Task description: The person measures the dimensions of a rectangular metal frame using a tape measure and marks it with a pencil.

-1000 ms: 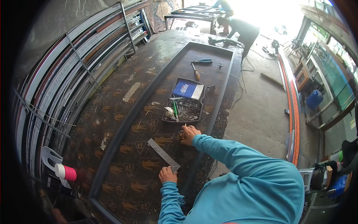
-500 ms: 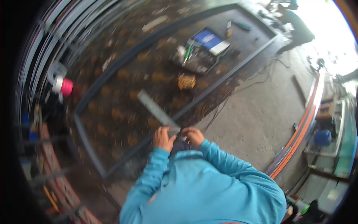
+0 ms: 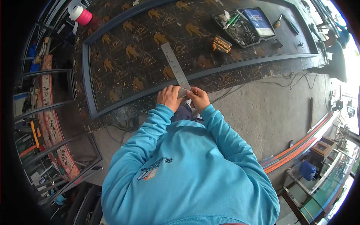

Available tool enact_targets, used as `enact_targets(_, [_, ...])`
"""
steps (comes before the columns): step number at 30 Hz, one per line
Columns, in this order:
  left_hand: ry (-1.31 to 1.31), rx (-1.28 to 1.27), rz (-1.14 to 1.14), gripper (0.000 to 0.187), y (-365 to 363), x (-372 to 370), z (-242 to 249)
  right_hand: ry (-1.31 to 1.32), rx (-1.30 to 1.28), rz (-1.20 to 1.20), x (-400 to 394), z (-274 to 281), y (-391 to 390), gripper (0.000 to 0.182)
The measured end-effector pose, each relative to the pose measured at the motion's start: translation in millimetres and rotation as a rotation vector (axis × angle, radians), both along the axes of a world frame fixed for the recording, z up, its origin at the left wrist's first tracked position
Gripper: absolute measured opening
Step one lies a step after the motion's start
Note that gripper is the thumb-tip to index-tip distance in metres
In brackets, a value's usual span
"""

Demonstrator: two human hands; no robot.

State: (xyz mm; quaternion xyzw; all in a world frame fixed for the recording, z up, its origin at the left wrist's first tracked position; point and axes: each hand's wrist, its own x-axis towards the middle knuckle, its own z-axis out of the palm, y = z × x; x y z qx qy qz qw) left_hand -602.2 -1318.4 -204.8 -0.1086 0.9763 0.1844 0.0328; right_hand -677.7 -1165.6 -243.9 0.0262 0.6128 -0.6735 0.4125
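Note:
A metal square [image 3: 174, 65] lies across the near bar of a grey metal frame [image 3: 142, 97], its ruled blade pointing away over the dark table [image 3: 150, 60]. At its near end my left hand [image 3: 169, 97] has its fingers closed on the square's stock. My right hand [image 3: 198, 98] pinches the same end near the corner, thumb and fingers together. Both hands are close together at the table's near edge, just in front of the blue sweater.
Beyond the square are an orange and black tape measure [image 3: 221, 44] and a tray of screws [image 3: 240, 32] with a blue booklet [image 3: 258, 23]. A pink jug [image 3: 83, 16] stands at the far left. Another person [image 3: 336, 56] is at the upper right. Cables [image 3: 292, 77] trail over the floor.
The view has turned and sharpened, so the table, frame and tray appear shifted. Both hands still hold the square's near end, and they appear higher in the picture.

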Motion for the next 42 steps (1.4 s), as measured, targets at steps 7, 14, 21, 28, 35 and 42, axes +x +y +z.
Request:
enact_targets(7, [-0.028, -0.068, 0.057, 0.059, -34.5, 21.0, 7.6, -0.027, 0.07, 0.005, 1.2, -1.8, -15.8, 0.028])
enact_targets(14, [0.216, 0.134, -0.143, 0.075, -38.9, -5.3, -1.7, -0.082, 0.054, -0.016, -4.7, 9.8, -11.5, 0.026])
enact_targets(21, [0.208, 0.255, -0.201, 0.065, -49.3, -19.2, -17.5, -0.108, 0.152, -0.008, -16.7, 18.8, -20.9, 0.026])
enact_targets(28, [0.177, 0.269, -0.253, 0.069, -55.5, -19.9, -22.4, -0.106, 0.119, 0.036, -16.5, 9.9, -25.5, 0.028])
enact_targets(35, [0.193, 0.284, -0.274, 0.063, -59.2, -24.1, -19.0, -0.071, 0.184, 0.06, -17.6, 14.2, -26.4, 0.03])
enact_targets(42, [0.168, 0.281, -0.28, 0.062, -59.6, -26.5, -20.8, -0.086, 0.215, 0.059, -18.5, 21.1, -28.6, 0.033])
